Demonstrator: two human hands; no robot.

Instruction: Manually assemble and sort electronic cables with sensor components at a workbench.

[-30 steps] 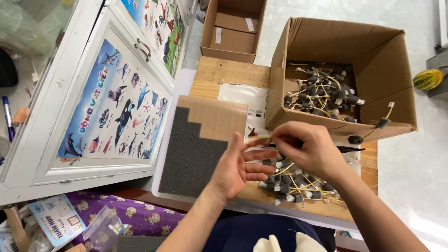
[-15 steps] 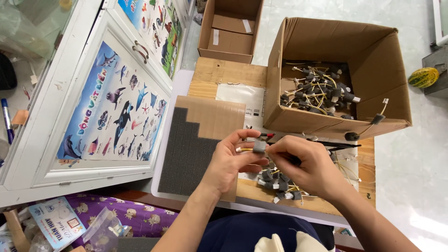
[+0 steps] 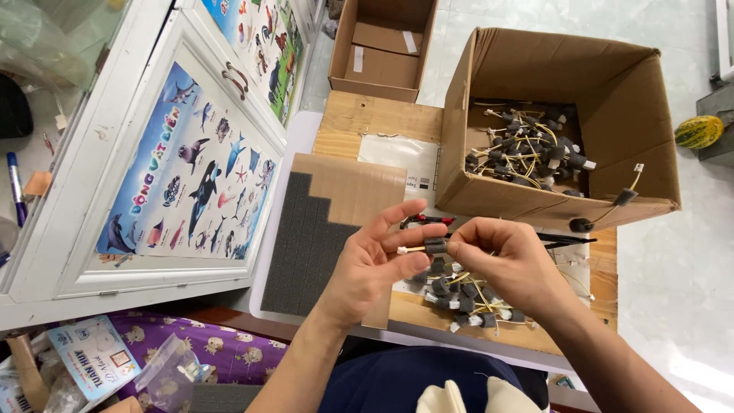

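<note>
Seen from above: left hand point(image 3: 375, 264) and right hand point(image 3: 508, 260) pinching a small dark foam block on thin yellow wire point(image 3: 428, 247); seemingly light, soft, best gripped at the foam.

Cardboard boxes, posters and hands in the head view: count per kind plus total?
Cardboard boxes: 2, the big box with wired parts inside and the small box behind it.
Animal posters: 2, the sea animal poster and the other poster beyond it.
Hands: 2, the left hand and right hand, both pinching one wired foam part.
Total: 6
</note>
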